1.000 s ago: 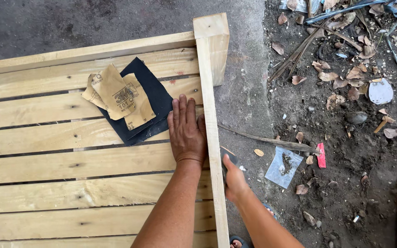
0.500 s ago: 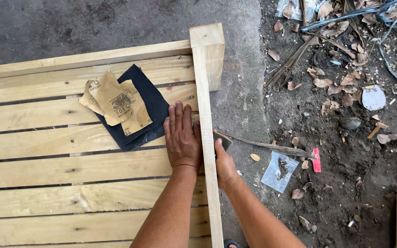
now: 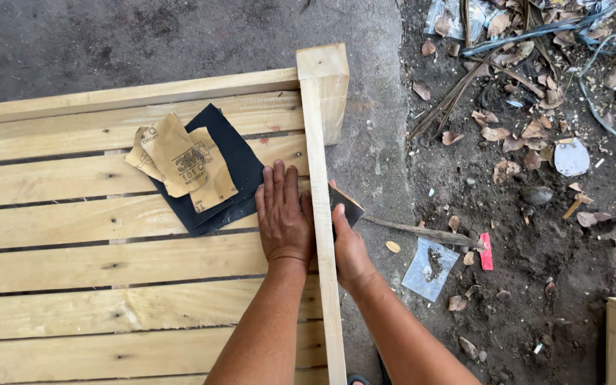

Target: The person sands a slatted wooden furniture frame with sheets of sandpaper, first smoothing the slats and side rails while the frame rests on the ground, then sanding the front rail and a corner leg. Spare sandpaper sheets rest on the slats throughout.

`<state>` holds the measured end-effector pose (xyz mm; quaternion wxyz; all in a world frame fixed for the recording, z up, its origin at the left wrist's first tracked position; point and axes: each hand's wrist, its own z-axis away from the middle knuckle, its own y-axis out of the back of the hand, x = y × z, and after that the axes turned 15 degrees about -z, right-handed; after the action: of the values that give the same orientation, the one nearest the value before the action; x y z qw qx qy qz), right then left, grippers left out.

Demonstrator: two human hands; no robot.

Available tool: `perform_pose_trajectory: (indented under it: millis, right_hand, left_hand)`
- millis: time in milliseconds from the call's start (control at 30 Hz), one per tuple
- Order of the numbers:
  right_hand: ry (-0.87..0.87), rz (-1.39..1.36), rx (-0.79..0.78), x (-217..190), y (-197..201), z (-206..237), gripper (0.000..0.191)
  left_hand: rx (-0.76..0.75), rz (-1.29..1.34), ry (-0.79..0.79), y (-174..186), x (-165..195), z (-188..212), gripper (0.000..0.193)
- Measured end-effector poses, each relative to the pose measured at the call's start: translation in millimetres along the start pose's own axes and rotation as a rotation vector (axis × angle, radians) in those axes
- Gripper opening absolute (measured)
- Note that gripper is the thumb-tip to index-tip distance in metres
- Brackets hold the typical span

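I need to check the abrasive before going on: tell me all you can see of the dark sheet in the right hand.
The dark sandpaper sheet is a small, flat, dark grey piece with a paler edge. Only one corner shows, jutting out past the right hand. The fingers press it against the outer side of the pale upright wooden board. The rest is hidden behind hand and board. Its wear cannot be judged.

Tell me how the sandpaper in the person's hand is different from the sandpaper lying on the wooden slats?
The sandpaper piece in the right hand is one small dark piece pressed against the outer side of the upright wooden rail. The loose sandpaper sheets lie flat on the slats, untouched, beside the left hand. Those are several bigger sheets, tan ones stacked on a black one. Both are thin abrasive paper on the same wooden frame.
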<state>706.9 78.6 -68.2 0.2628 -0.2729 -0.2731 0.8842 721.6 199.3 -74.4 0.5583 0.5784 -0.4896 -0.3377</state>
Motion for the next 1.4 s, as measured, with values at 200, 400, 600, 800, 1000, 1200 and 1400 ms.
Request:
perform_pose_trajectory:
  millis: [200,400,600,800,1000,1200,1400]
  right_hand:
    - [0.393,0.519,-0.347,25,24,106,0.066]
    - [0.547,0.717,-0.355,-22,-14,13,0.063]
    - [0.559,0.689,-0.448,-12,-26,82,0.073]
    - [0.431,0.562,-0.433,6,-5,96,0.084]
    - [0.611,0.68,-0.404,-32,-38,23,0.072]
    - [0.441,0.513,-0.419,7,-20,116,0.079]
    - [0.657,0.828,-0.372,-38,-29,3,0.068]
  left_hand:
    - [0.015,0.004,-0.019,-1,1,1,0.049]
    - [-0.001,-0.02,-0.006,-3,2,-1,0.05]
    - [-0.001,-0.022,-0.023,-1,4,-2,0.051]
    - [-0.016,-0.029,-0.011,-2,5,-3,0.051]
    - [-0.019,-0.027,-0.008,-4,5,-5,0.05]
    - [-0.018,-0.018,-0.008,-6,6,-6,0.05]
    - [-0.019,-0.004,-0.005,-6,7,-3,0.052]
